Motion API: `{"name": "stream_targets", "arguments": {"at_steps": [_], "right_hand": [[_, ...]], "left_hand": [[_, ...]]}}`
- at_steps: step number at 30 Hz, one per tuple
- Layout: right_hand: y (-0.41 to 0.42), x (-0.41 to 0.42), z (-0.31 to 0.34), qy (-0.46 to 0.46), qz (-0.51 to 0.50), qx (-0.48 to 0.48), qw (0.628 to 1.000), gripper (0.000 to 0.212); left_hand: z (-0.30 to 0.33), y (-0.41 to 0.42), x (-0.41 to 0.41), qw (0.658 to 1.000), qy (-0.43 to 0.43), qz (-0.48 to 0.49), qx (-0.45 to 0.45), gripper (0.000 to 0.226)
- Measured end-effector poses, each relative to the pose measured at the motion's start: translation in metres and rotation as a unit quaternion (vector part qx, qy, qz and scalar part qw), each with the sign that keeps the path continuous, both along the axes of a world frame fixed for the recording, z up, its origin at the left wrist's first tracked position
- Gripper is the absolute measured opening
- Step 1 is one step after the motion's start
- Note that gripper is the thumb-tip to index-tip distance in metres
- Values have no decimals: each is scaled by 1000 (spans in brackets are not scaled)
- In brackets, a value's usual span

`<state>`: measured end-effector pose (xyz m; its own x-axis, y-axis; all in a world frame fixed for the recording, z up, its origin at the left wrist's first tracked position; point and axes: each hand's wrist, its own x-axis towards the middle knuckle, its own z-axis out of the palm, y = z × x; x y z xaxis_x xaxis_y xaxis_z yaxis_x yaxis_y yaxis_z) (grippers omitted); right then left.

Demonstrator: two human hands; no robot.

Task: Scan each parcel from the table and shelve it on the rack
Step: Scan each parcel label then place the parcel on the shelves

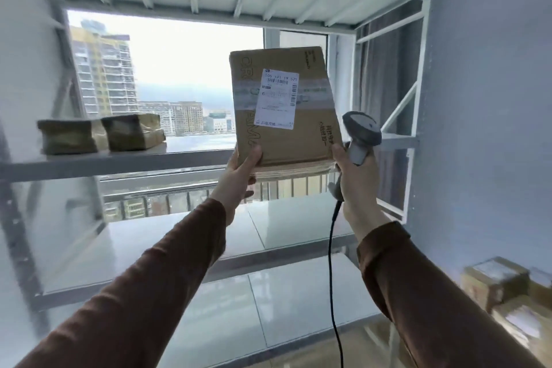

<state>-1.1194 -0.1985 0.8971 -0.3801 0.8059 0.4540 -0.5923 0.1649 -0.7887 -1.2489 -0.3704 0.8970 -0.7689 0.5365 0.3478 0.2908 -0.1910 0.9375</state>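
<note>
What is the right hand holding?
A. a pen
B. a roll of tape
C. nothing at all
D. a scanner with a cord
D: the right hand grips the grey scanner by its handle, with a black cord hanging down from it, while the left hand holds up the box.

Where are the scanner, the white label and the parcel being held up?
scanner (360, 128), head view, on its grey head.
white label (276, 98), head view, label's middle.
parcel (301, 140), head view, bare cardboard below the label.
</note>
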Motion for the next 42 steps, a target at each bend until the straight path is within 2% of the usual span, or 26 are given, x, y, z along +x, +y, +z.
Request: {"name": "stream_targets", "arguments": {"at_steps": [3,5,7,10,12,14,19,24,26,28,30,32,35,39,42], "right_hand": [[-26,-49,13,-1,41,4,999,30],[-40,-79,20,-12,61,15,998,31],[-50,-107,27,-19,71,28,997,28],[-56,-153,37,-17,77,47,996,23],[-55,-187,43,-28,66,68,995,27],[-51,-220,46,-40,56,80,994,32],[-36,-298,61,-35,95,84,991,22],[-33,-360,75,-35,139,65,988,18],[-35,-380,79,-44,141,65,987,15],[-38,-399,81,-56,147,54,986,12],[-40,-416,82,-66,147,50,986,11],[-39,-431,83,-70,138,49,987,11],[-38,-449,85,-72,135,50,987,16],[-39,-468,82,-101,154,54,981,22],[-43,-479,81,-122,173,60,976,18]], "left_hand": [[11,-35,-41,999,21,42,-6,58],[15,-51,-71,998,31,60,-5,65],[19,-61,-101,996,38,76,-7,81],[29,-67,-144,997,31,76,14,121],[38,-66,-173,997,22,74,14,128],[46,-63,-204,996,24,88,2,122],[63,-51,-281,988,60,140,-11,114],[70,-49,-349,980,100,165,-41,41],[68,-48,-375,980,99,171,-25,27],[67,-47,-401,981,85,174,-19,23],[66,-47,-420,981,71,178,-36,31],[66,-46,-432,974,73,203,-71,57],[66,-44,-448,970,75,215,-86,58],[66,-41,-473,966,87,225,-92,87],[68,-42,-484,964,79,228,-111,79]]}}
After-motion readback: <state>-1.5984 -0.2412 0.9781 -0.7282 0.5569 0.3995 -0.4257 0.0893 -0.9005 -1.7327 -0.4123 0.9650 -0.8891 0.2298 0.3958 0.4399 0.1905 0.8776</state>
